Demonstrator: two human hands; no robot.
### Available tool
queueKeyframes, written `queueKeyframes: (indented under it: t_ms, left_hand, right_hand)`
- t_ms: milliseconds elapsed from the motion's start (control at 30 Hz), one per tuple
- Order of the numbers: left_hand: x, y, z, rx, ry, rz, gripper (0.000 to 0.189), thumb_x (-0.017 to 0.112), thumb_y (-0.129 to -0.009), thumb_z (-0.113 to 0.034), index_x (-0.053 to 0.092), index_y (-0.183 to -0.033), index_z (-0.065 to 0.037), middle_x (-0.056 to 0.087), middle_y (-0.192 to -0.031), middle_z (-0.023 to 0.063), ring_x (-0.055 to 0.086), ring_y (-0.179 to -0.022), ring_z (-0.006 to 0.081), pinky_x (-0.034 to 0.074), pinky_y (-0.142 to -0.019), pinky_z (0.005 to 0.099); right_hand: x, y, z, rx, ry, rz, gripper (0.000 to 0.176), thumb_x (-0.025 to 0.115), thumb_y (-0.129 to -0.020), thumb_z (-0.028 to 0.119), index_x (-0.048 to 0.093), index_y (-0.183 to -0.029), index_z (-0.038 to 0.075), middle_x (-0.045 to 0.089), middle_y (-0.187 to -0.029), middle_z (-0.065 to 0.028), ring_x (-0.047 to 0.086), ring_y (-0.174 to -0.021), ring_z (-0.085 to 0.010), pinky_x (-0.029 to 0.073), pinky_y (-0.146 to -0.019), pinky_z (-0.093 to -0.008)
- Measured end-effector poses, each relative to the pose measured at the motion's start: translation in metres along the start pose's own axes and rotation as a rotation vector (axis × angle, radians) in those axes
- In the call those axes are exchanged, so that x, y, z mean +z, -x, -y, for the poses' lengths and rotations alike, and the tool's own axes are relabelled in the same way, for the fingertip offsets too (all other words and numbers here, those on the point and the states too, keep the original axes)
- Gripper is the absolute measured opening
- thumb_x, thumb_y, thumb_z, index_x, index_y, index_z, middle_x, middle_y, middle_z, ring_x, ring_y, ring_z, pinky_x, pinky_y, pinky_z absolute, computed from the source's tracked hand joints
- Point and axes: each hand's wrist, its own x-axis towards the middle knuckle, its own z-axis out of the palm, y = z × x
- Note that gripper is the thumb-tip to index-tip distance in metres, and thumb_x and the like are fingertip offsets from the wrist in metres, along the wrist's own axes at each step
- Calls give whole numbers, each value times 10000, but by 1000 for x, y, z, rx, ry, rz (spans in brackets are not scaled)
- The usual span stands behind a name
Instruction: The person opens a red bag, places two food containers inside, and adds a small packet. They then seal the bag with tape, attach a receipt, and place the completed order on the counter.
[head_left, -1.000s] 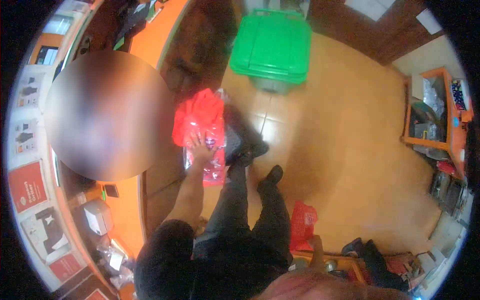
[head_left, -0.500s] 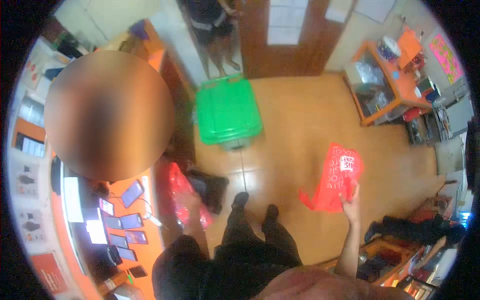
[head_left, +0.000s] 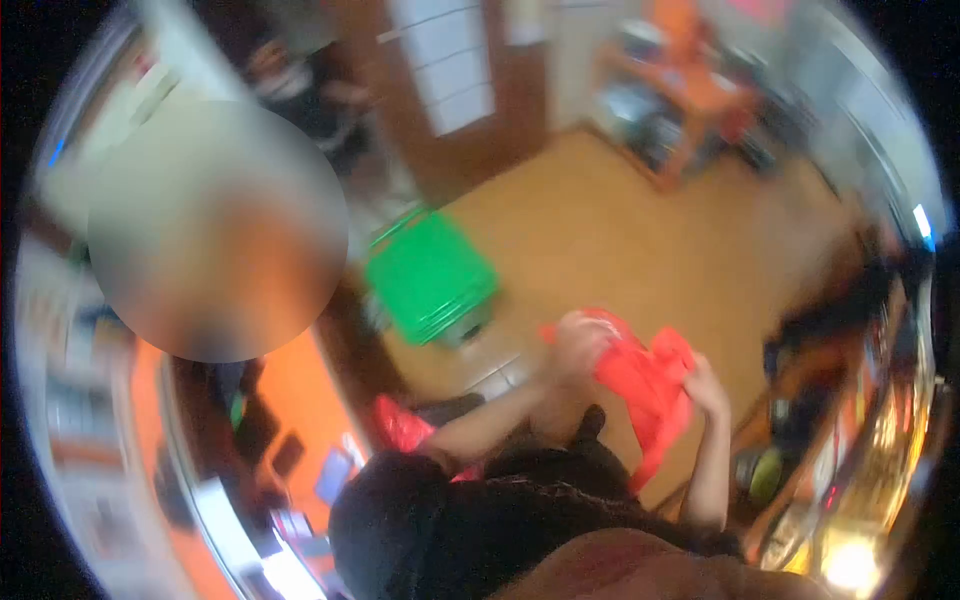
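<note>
A red plastic bag (head_left: 645, 385) is stretched between my two hands in front of my body. My left hand (head_left: 582, 345) is closed on its upper left part. At the bag's right edge, my right hand (head_left: 705, 385) grips the plastic. The bag's lower end hangs down in a narrow strip. Another red bag (head_left: 402, 425) lies low on the left, near my left forearm. Motion blur hides the fine detail of my fingers.
A green lidded bin (head_left: 432, 275) stands ahead on the wooden floor. Another person (head_left: 320, 105) is near the brown door (head_left: 540, 120). An orange counter (head_left: 305, 405) with phones runs along the left. An orange shelf (head_left: 670, 85) stands back right; glass cases are at lower right.
My left hand has moved right from the red bag at the left to the bag in my right hand. The view has turned, and the printed bag is now bunched.
</note>
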Motion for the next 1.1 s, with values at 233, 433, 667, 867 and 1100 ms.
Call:
queueKeyframes:
  t_ms: [233,433,667,867,1100]
  left_hand:
    - [32,-3,-112,-41,-90,194,203,528,-1019,-109,659,-1087,30,706,-963,174,669,-890,276,525,-821,361]
    - [137,29,-155,-199,169,649,235,566,-1037,-175,659,-1089,35,700,-912,93,631,-857,130,509,-780,294]
    - [249,60,-189,-238,35,941,210,598,-1028,-185,688,-1055,2,711,-906,55,636,-747,117,524,-684,277]
    - [188,-60,-216,-134,519,-865,409,520,-978,-206,420,-1359,-94,644,-876,75,577,-679,140,469,-647,263]
    - [185,-91,-256,498,768,-1329,751,589,-901,-67,238,-1538,-255,607,-1011,88,467,-590,132,356,-499,231]
  right_hand:
    - [-7,154,7,157,492,-691,653,678,-938,432,498,-1424,35,671,-1178,-194,625,-1091,-339,463,-1007,-433]
    - [36,286,45,-232,726,-940,831,753,-854,416,401,-1505,39,593,-1320,-240,540,-1249,-395,362,-1113,-512]
    - [58,395,-94,304,237,-799,588,759,-877,386,589,-1271,-16,676,-1139,-232,642,-1046,-409,494,-959,-463]
    - [75,488,-187,316,-84,-1403,310,707,-941,180,624,-1161,-21,713,-1022,-128,681,-997,-247,545,-878,-381]
    - [39,543,-180,134,-973,-1362,340,636,-912,-43,584,-1245,3,675,-1189,-97,659,-1055,-184,547,-926,-344]
